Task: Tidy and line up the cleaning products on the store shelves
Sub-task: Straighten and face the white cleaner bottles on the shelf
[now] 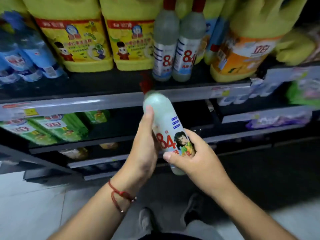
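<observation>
clearly the step in hand is returning a stray bottle [168,134] to its row: both hands hold it in the air in front of the shelves, below the top shelf [107,84], tilted with its red cap [145,84] pointing up and away toward that shelf. the left hand [143,153] wraps the upper body, thumb laid along the side; the right hand [194,155] is clamped round the lower part, thumb across the label. up on the shelf two matching bottles [176,47] stand upright side by side, touching, between yellow jugs [102,40] and an orange-labelled jug [240,54]. bare shelf shows in front of and left of the pair. next, i judge, the bottle must be brought upright, label turned outward, and set down beside or in front of its twins without knocking them, since they are tall, narrow and tip easily.
</observation>
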The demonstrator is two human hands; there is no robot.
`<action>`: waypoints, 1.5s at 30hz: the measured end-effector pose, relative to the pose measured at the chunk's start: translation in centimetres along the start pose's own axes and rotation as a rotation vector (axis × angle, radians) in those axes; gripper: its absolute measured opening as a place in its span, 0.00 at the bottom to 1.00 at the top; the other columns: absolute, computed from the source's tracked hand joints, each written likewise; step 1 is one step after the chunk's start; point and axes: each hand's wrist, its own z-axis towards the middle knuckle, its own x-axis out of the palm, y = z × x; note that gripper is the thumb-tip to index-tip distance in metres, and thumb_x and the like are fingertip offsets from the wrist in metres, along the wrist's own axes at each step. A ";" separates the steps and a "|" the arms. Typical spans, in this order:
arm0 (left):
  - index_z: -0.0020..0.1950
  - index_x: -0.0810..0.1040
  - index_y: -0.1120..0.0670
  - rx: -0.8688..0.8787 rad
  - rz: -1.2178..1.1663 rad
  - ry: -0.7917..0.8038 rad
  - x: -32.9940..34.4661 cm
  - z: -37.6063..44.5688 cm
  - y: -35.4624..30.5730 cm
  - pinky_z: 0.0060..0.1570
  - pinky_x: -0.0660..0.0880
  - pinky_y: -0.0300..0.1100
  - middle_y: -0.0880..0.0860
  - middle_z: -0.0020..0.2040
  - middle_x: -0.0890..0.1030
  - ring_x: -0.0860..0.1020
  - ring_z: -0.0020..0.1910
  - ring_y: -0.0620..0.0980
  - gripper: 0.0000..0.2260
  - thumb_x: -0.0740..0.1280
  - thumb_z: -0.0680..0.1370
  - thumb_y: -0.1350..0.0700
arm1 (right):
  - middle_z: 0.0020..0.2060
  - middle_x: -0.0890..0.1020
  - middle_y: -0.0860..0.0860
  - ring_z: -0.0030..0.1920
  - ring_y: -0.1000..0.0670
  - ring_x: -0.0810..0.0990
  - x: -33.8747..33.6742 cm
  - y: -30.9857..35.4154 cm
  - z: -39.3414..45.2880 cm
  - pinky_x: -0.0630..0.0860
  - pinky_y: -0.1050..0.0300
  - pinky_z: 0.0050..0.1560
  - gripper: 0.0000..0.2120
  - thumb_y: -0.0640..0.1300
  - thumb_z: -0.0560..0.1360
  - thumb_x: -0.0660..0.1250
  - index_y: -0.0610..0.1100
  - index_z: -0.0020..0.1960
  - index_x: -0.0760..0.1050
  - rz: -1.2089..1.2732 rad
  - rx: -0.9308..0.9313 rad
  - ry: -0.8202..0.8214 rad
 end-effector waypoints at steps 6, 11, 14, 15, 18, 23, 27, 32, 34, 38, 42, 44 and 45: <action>0.68 0.74 0.63 -0.359 -0.261 0.024 3.2 0.0 4.9 0.62 0.74 0.59 0.63 0.53 0.76 0.77 0.51 0.61 0.36 0.59 0.79 0.32 | 0.46 0.84 0.57 0.43 0.59 0.84 -2.7 -4.0 -4.4 0.79 0.60 0.42 0.22 0.51 0.67 0.79 0.60 0.57 0.75 0.078 0.245 -0.084; 0.70 0.73 0.65 -0.457 -0.147 0.059 7.3 0.0 8.9 0.60 0.76 0.58 0.64 0.55 0.76 0.76 0.54 0.62 0.32 0.61 0.80 0.39 | 0.49 0.82 0.58 0.45 0.62 0.82 -7.1 -7.2 -7.2 0.78 0.64 0.44 0.25 0.55 0.68 0.78 0.59 0.59 0.70 0.087 0.361 -0.208; 0.67 0.74 0.68 -0.469 0.058 0.138 10.2 0.0 11.4 0.52 0.81 0.55 0.67 0.54 0.79 0.79 0.52 0.64 0.26 0.61 0.79 0.48 | 0.48 0.84 0.58 0.46 0.61 0.83 -10.2 -9.3 -9.0 0.80 0.57 0.49 0.25 0.59 0.67 0.77 0.58 0.59 0.71 0.177 0.408 -0.250; 0.67 0.74 0.68 -0.461 0.142 0.171 11.7 -0.3 12.4 0.54 0.80 0.57 0.70 0.56 0.79 0.80 0.53 0.65 0.25 0.63 0.78 0.49 | 0.48 0.84 0.59 0.46 0.60 0.84 -11.5 -10.1 -9.8 0.80 0.56 0.51 0.26 0.62 0.65 0.76 0.58 0.59 0.71 0.213 0.423 -0.262; 0.66 0.75 0.61 -0.353 0.427 0.256 16.6 -0.8 15.2 0.60 0.77 0.63 0.69 0.58 0.80 0.81 0.57 0.67 0.21 0.67 0.77 0.51 | 0.49 0.85 0.59 0.49 0.59 0.84 -15.7 -12.1 -12.0 0.80 0.52 0.56 0.25 0.64 0.63 0.72 0.60 0.57 0.72 0.314 0.444 -0.261; 0.68 0.75 0.46 -0.054 0.770 0.441 24.7 -2.1 19.8 0.56 0.81 0.54 0.51 0.57 0.84 0.84 0.55 0.52 0.22 0.74 0.74 0.54 | 0.46 0.86 0.58 0.48 0.59 0.84 -21.9 -15.4 -14.9 0.79 0.62 0.50 0.24 0.51 0.65 0.77 0.54 0.59 0.74 0.454 0.456 -0.275; 0.70 0.72 0.41 0.096 0.984 0.588 30.4 -3.6 23.5 0.58 0.79 0.44 0.47 0.58 0.81 0.81 0.56 0.44 0.32 0.80 0.69 0.52 | 0.49 0.87 0.55 0.52 0.56 0.85 -25.1 -18.4 -16.7 0.81 0.59 0.56 0.25 0.35 0.66 0.70 0.52 0.60 0.76 0.562 0.420 -0.367; 0.76 0.61 0.38 0.342 1.346 0.777 36.1 -5.6 27.2 0.61 0.70 0.37 0.43 0.59 0.71 0.70 0.61 0.39 0.42 0.79 0.67 0.43 | 0.57 0.84 0.61 0.61 0.61 0.80 -28.9 -20.6 -19.0 0.77 0.60 0.61 0.25 0.30 0.80 0.58 0.57 0.58 0.80 0.765 0.320 -0.528; 0.77 0.58 0.39 0.462 1.460 0.850 37.9 -6.3 28.1 0.59 0.69 0.38 0.45 0.60 0.69 0.70 0.61 0.43 0.43 0.78 0.68 0.41 | 0.56 0.84 0.63 0.61 0.62 0.79 -30.6 -20.8 -19.7 0.76 0.59 0.63 0.12 0.49 0.76 0.66 0.63 0.53 0.83 0.836 0.275 -0.551; 0.79 0.57 0.42 0.537 1.499 0.942 40.7 -6.1 29.5 0.57 0.67 0.36 0.46 0.60 0.70 0.70 0.61 0.43 0.45 0.77 0.68 0.41 | 0.56 0.84 0.63 0.61 0.62 0.80 -33.4 -21.9 -20.5 0.74 0.57 0.65 0.16 0.55 0.67 0.69 0.62 0.54 0.83 0.831 0.264 -0.611; 0.79 0.57 0.41 0.450 1.401 0.978 43.1 -4.8 30.2 0.55 0.61 0.21 0.40 0.65 0.69 0.67 0.63 0.33 0.44 0.78 0.69 0.42 | 0.60 0.83 0.53 0.59 0.55 0.81 -36.4 -23.7 -20.9 0.76 0.64 0.58 0.18 0.39 0.77 0.68 0.46 0.66 0.76 0.523 0.390 -0.599; 0.78 0.60 0.41 0.364 1.295 0.993 44.4 -3.5 30.2 0.64 0.63 0.24 0.37 0.67 0.71 0.68 0.66 0.32 0.42 0.78 0.69 0.44 | 0.59 0.83 0.53 0.61 0.50 0.81 -38.1 -24.4 -20.6 0.79 0.53 0.60 0.22 0.39 0.73 0.71 0.48 0.66 0.75 0.438 0.401 -0.605; 0.77 0.62 0.41 0.319 1.231 1.007 45.1 -2.7 30.2 0.67 0.68 0.32 0.38 0.67 0.73 0.70 0.67 0.35 0.40 0.79 0.70 0.46 | 0.57 0.84 0.53 0.60 0.51 0.82 -39.0 -24.6 -20.4 0.80 0.46 0.60 0.26 0.43 0.69 0.74 0.52 0.66 0.75 0.400 0.414 -0.630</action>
